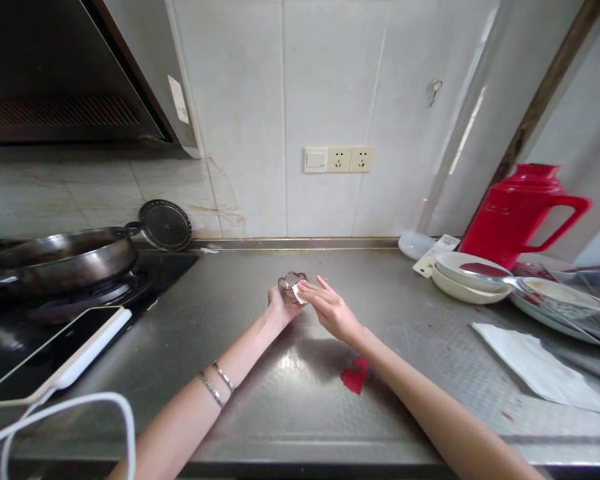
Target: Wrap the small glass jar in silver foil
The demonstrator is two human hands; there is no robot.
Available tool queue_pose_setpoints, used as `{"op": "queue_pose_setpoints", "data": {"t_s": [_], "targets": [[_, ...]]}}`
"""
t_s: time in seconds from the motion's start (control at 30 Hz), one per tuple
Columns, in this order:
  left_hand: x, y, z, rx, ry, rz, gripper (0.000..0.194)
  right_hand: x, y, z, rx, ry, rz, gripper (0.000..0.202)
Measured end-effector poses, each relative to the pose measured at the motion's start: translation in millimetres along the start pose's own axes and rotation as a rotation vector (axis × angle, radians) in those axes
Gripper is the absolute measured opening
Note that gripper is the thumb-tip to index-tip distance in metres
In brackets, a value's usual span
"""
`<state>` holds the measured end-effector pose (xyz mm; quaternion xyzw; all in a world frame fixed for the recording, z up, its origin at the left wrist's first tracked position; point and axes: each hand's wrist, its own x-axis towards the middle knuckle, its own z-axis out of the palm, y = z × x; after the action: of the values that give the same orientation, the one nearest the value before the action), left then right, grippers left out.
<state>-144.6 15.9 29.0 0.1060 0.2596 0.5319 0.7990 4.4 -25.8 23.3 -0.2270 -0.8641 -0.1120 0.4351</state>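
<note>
My left hand [279,308] is closed around a small glass bowl [287,285] with a wavy rim and a brownish tint. It is held just above the steel counter [280,400]. In my right hand [336,312] is a small folded white tissue [299,293], pressed against the near right side of the glass. The fingertips cover part of the tissue. A torn piece of red paper [355,377] lies on the counter below my right wrist.
A steel pan [75,263] stands on the stove at left, near a phone [50,360] with a white cable. At right are a red thermos [515,217], stacked bowls [470,287], plates and a white paper sheet [535,363]. Sockets [339,160] are on the tiled wall.
</note>
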Motion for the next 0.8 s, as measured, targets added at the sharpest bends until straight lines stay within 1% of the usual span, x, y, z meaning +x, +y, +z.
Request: {"op": "queue_pose_setpoints", "data": {"t_s": [0.2, 0.37, 0.47, 0.67, 0.8], "targets": [[-8, -4, 5.4, 0.117, -0.039, -0.031, 0.024, 3, -6, -3, -0.023, -0.033, -0.077, 0.048], [-11, -11, 6.7, 0.165, -0.076, -0.048, 0.028, 5, -8, -5, -0.020, -0.062, -0.072, 0.051], [-11, -12, 8.3, 0.192, -0.092, -0.069, 0.024, 6, -5, -10, -0.024, -0.065, -0.083, 0.052], [-11, -17, 12.1, 0.246, -0.160, -0.156, 0.022, 7, 4, -21, -0.095, -0.128, -0.111, 0.040], [-11, -23, 11.2, 0.326, -0.180, -0.203, 0.023, 7, 12, -23, -0.069, -0.108, -0.077, 0.033]]}}
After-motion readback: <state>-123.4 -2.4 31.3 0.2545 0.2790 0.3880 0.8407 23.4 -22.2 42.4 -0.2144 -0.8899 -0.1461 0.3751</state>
